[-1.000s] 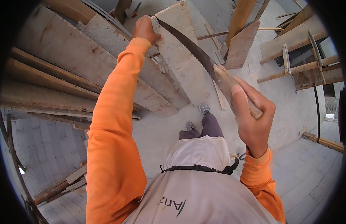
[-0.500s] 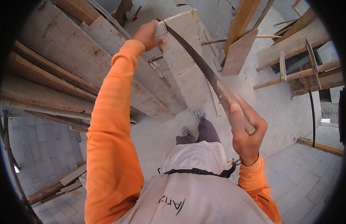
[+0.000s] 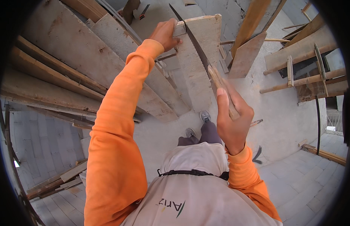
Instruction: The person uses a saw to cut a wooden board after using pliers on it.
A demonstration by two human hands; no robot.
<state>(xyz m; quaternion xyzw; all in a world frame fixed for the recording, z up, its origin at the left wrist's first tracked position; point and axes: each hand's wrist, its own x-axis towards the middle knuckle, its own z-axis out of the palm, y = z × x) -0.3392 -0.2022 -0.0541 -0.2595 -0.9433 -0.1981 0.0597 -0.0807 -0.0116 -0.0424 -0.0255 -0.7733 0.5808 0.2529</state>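
Observation:
A pale, cement-stained wooden board stands in front of me, its top end toward the far side. My left hand grips the board's upper left corner, thumb on the near face and fingers over the far edge. My right hand is closed round the wooden handle of a handsaw. The dark toothed blade crosses the board's top edge just right of my left hand, sitting in a cut there. Its tip sticks out beyond the board.
Long planks lean in a stack on the left. Upright boards stand right of the sawn board, and a timber frame lies farther right. Another saw-like tool rests on the far floor. Wood scraps lie at lower left.
My right hand has pushed the saw forward and leftward, so more blade shows past the board. The board and my left hand appear farther right in the picture; the left grip is unchanged.

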